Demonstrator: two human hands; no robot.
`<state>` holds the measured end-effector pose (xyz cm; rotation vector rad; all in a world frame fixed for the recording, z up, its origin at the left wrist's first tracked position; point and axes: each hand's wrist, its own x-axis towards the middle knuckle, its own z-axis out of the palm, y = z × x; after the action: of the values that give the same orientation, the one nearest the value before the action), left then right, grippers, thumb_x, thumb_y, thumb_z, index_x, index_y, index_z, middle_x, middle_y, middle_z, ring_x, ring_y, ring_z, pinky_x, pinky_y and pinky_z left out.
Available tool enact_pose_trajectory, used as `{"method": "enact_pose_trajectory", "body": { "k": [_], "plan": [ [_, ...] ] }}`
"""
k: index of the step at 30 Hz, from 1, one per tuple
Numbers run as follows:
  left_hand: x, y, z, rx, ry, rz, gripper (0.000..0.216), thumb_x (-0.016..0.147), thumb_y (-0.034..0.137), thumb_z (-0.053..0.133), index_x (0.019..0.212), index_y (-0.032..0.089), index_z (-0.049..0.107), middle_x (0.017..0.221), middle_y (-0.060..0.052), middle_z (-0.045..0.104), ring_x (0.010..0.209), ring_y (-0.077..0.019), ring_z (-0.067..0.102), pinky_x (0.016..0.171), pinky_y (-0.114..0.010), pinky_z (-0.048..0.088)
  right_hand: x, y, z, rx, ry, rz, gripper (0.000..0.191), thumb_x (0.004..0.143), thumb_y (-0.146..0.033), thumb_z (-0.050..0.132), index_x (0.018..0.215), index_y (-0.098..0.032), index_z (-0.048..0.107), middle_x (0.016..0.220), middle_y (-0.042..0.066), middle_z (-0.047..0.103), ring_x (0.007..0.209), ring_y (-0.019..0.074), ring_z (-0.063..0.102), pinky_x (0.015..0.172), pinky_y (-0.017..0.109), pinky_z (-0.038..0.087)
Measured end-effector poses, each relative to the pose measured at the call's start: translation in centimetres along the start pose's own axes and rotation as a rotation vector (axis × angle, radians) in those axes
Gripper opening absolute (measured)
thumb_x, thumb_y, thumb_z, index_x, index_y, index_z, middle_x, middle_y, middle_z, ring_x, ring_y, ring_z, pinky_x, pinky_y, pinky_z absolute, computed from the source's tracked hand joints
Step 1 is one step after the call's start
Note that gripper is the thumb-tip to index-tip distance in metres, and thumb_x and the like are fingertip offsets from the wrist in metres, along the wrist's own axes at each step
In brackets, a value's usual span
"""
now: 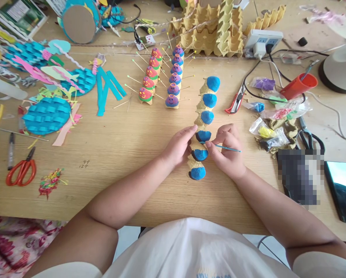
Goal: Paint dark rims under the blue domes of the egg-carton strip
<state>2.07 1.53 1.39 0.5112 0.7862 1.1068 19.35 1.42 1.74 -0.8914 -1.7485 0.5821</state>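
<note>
A strip cut from an egg carton (202, 104) lies lengthwise in front of me, its several bumps capped with blue clay and some lower ones edged in black. My left hand (181, 143) grips the strip from its left side near the lower bumps. Between the thumb and fingers of my right hand (227, 150) is a thin blue stick (228, 148), its tip touching the strip between two lower caps. Beyond stand two finished-looking strips with smiling faces and pin feelers, one red and green (150, 77), one purple and blue (174, 79).
Egg trays (210, 31) and a power strip (262, 38) sit at the back. On the right are a utility knife (236, 98), bagged clay (267, 131), a red cup (299, 85), scissors (307, 135) and a phone (342, 189). Woven blue paper shapes (47, 115) and orange-handled scissors (22, 170) lie left.
</note>
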Motion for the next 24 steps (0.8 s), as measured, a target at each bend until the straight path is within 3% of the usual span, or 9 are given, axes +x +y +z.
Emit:
{"method": "enact_pose_trajectory", "body": {
  "k": [8,18,24],
  "plan": [
    [-0.1,0.6,0.4,-0.043,0.066,-0.101,0.035,0.096,0.053,0.081,0.092,0.018,0.075,0.08,-0.001,0.077,0.072,-0.0146,0.073,0.07,-0.026,0.057,0.0,0.1,0.1,0.004,0.019,-0.057,0.02,0.097,-0.025,0.076,0.083,-0.025,0.062,0.089,0.001,0.054,0.087,0.0197,0.059,0.077,0.04,0.052],
    [-0.2,1.0,0.4,-0.184,0.012,-0.267,0.033,0.111,0.041,0.058,0.103,0.017,0.08,0.085,-0.005,0.082,0.09,-0.0211,0.082,0.082,-0.029,0.063,-0.1,0.0,0.0,0.014,-0.002,0.004,0.023,0.099,-0.035,0.076,0.082,-0.025,0.065,0.088,0.003,0.054,0.087,0.0213,0.061,0.078,0.043,0.055],
    [0.0,1.3,-0.1,-0.265,-0.026,-0.325,0.032,0.111,0.041,0.061,0.099,0.018,0.08,0.084,-0.003,0.082,0.076,-0.0165,0.079,0.076,-0.026,0.06,-0.1,-0.2,0.0,0.025,0.0,-0.033,0.02,0.1,-0.033,0.075,0.084,-0.026,0.065,0.088,0.003,0.055,0.087,0.021,0.062,0.077,0.042,0.054]
  ]
}}
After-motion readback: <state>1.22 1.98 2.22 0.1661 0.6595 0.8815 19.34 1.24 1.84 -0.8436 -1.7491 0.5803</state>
